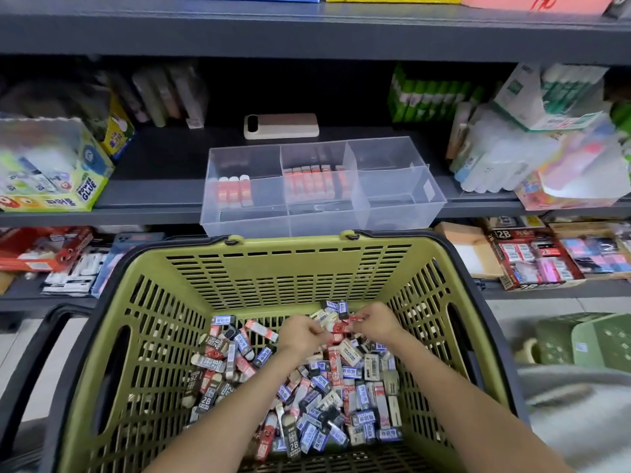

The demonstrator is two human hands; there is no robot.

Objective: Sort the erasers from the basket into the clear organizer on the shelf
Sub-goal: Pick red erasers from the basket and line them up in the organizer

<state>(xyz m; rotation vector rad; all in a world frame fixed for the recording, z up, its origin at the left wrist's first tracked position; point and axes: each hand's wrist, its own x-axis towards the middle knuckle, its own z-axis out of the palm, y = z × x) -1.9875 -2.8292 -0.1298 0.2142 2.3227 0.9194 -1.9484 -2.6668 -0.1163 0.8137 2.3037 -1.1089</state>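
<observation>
A green basket (pixel 283 268) with a black rim holds a heap of small erasers (pixel 327 397) in red, blue, black and white sleeves. Both my hands are down in the far part of the heap. My left hand (pixel 300 334) has its fingers curled around red-sleeved erasers. My right hand (pixel 377 324) pinches a red-and-white eraser (pixel 345 327) close to the left hand. On the shelf above stands the clear organizer (pixel 403 203). Its left compartment holds three red erasers (pixel 235 192), and the middle one holds a row of several red erasers (pixel 312 180). Its right compartments hold nothing.
A beige phone (pixel 281 125) lies on the shelf behind the organizer. Glue boxes (pixel 51 179) stand at the left, packs of glue sticks (pixel 532 141) at the right. The lower shelf carries boxed erasers (pixel 536 259). A second green basket (pixel 587 339) sits at the right.
</observation>
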